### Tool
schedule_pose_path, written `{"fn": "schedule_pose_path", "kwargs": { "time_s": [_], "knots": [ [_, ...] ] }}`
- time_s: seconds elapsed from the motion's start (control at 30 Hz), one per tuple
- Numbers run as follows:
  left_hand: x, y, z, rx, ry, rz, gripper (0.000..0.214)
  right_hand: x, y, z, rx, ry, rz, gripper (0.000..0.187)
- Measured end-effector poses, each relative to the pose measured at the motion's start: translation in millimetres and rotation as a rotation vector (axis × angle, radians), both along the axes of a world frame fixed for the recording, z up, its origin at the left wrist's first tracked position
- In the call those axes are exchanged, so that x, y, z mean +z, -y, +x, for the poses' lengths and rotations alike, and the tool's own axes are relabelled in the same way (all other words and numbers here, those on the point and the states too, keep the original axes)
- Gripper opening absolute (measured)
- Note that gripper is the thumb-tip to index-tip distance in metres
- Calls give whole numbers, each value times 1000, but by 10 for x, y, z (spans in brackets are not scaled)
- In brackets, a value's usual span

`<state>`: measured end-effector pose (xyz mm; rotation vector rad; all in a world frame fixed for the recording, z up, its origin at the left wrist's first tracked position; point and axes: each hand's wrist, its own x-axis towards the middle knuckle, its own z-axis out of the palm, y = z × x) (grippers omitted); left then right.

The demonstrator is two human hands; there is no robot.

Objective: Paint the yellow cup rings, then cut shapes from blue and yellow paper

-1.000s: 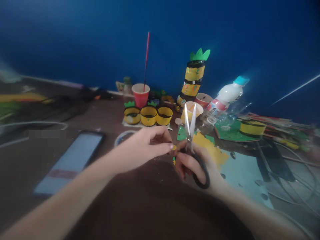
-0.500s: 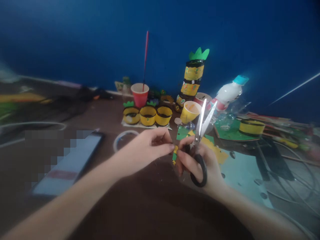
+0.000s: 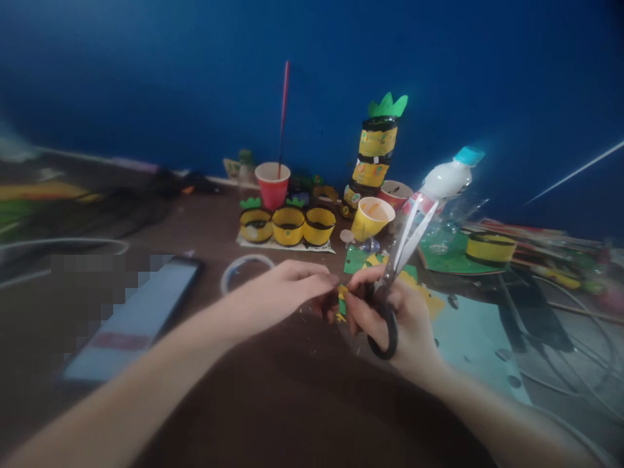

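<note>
My right hand [image 3: 412,328] is closed around black-handled scissors [image 3: 408,242], their blades parted and pointing up and away. Its thumb and fingertips also pinch a small green and yellow paper piece [image 3: 342,303]. My left hand [image 3: 285,289] meets it from the other side, fingers bent and closed at the same paper; its fingertips are partly hidden in shadow. Beyond the hands lie a yellow paper sheet [image 3: 429,299] and a green paper sheet [image 3: 354,260]. Tiny paper scraps are scattered on the dark table [image 3: 292,383] below.
Three yellow rings [image 3: 288,227] stand behind my hands, near a red cup [image 3: 273,186], a tilted yellow cup [image 3: 369,224] and a pineapple-like tower [image 3: 375,156]. A white bottle [image 3: 446,181] leans at right. A tape roll [image 3: 229,276] and phone-like slab [image 3: 141,318] lie left.
The scissors have tilted right, their blade tips lower. My left hand has turned over somewhat, its fingers curling under near the paper piece.
</note>
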<state>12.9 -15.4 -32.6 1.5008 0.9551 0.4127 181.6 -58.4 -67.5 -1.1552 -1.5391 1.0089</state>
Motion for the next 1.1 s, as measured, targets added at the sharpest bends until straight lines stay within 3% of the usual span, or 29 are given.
{"fn": "schedule_pose_path", "kwargs": {
  "time_s": [0.13, 0.27, 0.5, 0.7, 1.1],
  "knots": [
    [-36, -9, 9, 14, 1, -28, 24, -27, -8, 0, -22, 87, 84, 9],
    [-60, -29, 4, 0, 1, -50, 17, -62, -23, 4, -13, 39, 116, 11],
    [-36, -28, -24, 72, -140, 113, 14, -18, -33, 32, 89, -118, -85, 3],
    [6, 16, -12, 66, -269, 269, 13, 19, -35, 16, 102, -108, -142, 8],
    [11, 21, -5, 90, -245, 284, 17, -11, -37, 32, 175, -130, -185, 10]
  ]
}}
